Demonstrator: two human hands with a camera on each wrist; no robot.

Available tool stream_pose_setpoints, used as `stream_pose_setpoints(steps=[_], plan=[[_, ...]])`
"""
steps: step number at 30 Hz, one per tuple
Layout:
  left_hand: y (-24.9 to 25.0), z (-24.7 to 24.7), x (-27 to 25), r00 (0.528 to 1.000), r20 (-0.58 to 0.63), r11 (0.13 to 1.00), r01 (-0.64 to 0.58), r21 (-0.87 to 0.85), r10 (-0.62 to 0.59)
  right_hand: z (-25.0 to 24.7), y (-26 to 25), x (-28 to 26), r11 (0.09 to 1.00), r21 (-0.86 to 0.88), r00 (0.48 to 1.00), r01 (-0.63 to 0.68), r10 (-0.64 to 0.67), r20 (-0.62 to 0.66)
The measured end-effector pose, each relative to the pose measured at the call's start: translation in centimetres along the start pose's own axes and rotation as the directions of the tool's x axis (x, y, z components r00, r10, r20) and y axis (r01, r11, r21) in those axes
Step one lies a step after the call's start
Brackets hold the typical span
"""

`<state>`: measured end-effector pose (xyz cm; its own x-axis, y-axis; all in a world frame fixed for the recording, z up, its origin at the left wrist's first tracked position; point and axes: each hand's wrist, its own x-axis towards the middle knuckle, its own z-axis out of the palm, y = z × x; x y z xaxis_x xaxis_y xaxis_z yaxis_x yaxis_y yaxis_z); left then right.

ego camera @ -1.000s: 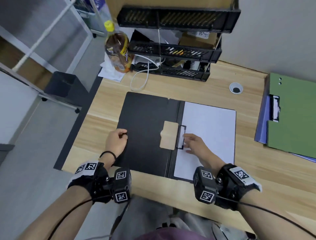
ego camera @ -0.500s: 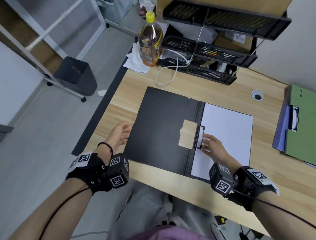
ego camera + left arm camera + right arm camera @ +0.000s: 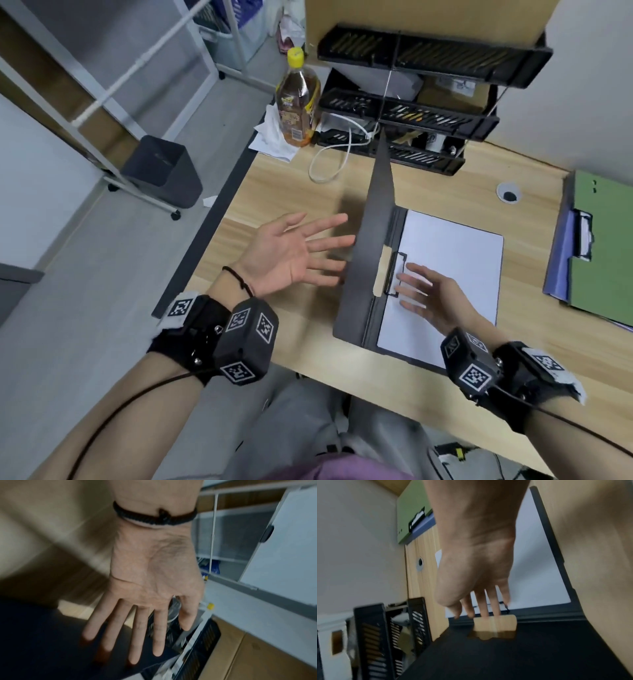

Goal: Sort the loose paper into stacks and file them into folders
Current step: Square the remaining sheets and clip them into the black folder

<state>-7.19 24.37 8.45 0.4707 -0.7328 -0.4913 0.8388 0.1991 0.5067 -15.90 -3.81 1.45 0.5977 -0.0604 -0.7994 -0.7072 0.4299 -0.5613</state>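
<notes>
A black folder lies on the desk with its left cover (image 3: 370, 240) swung up almost vertical. White paper (image 3: 452, 270) sits on its right half under a black clip (image 3: 397, 274). My left hand (image 3: 294, 255) is palm up with straight, spread fingers, and their tips touch the cover's outer side (image 3: 42, 642). My right hand (image 3: 424, 294) hovers flat with spread fingers over the paper's left edge beside the clip. In the right wrist view its fingers (image 3: 481, 605) reach toward the clip, with the raised cover (image 3: 505, 655) beyond. Neither hand holds anything.
A green folder (image 3: 606, 246) lies on a blue one (image 3: 561, 260) at the desk's right edge. A black tray rack (image 3: 428, 102), a tea bottle (image 3: 298, 102) and a white cable loop (image 3: 329, 161) stand at the back. A cable hole (image 3: 509, 193) is in the desk. A dark bin (image 3: 164, 171) stands on the floor.
The folder's left cover has gone from flat on the desk to nearly upright. My left hand turned palm up and opened against it. My right hand's fingers spread beside the clip.
</notes>
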Motion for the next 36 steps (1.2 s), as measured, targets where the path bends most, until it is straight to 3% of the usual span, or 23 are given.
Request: stream_pose_setpoints(steps=[4,6,9,14,18,21,22,24,26,27,31,36], plan=[[-1.6,4.4,3.9,0.983,0.139,0.991,0.109,0.083,-0.12,-2.5,-1.8,-3.4,0.952,0.295,0.963,-0.083,0.0,0.27],[-3.0,6.0,6.0,0.974,0.148,0.982,0.156,0.105,-0.17,-4.4,-2.5,-4.8,0.927,0.353,0.926,-0.123,-0.021,0.377],[-5.5,7.8,8.8,0.971,0.11,0.975,0.203,0.093,-0.213,-7.6,-2.7,-6.6,0.928,0.352,0.913,-0.122,-0.034,0.406],[-9.9,10.4,12.7,0.97,-0.003,0.955,0.238,0.178,-0.242,-13.9,-1.4,-7.4,0.932,0.338,0.962,-0.13,0.036,0.272],[-13.1,10.3,15.0,0.945,-0.145,0.871,0.327,0.368,-0.293,-18.8,0.2,-5.9,0.967,0.196,0.986,-0.163,0.155,0.056],[-14.1,8.8,15.6,0.917,-0.375,0.856,0.301,0.419,-0.139,-22.2,1.6,-4.5,0.968,0.202,0.98,-0.15,0.173,-0.1],[-14.2,8.0,15.7,0.877,-0.479,0.868,0.267,0.419,-0.038,-23.0,2.1,-4.1,0.966,0.216,0.974,-0.143,0.175,-0.14],[-14.0,5.6,15.3,0.746,-0.653,0.871,0.226,0.436,0.133,-24.0,2.8,-3.6,0.964,0.221,0.96,-0.145,0.192,-0.206],[-13.8,3.2,14.7,0.653,-0.734,0.833,0.291,0.47,0.186,-24.0,3.2,-3.3,0.964,0.208,0.954,-0.168,0.212,-0.211],[-13.9,2.6,14.5,0.642,-0.749,0.823,0.328,0.464,0.167,-23.8,3.3,-3.2,0.965,0.191,0.956,-0.179,0.217,-0.2],[-14.1,3.8,14.7,0.695,-0.719,0.822,0.404,0.401,0.008,-22.7,3.5,-2.5,0.972,0.116,0.959,-0.204,0.222,-0.175],[-14.5,4.3,14.8,0.712,-0.7,0.821,0.432,0.373,-0.057,-23.8,3.8,-2.7,0.97,0.163,0.951,-0.179,0.213,-0.222]])
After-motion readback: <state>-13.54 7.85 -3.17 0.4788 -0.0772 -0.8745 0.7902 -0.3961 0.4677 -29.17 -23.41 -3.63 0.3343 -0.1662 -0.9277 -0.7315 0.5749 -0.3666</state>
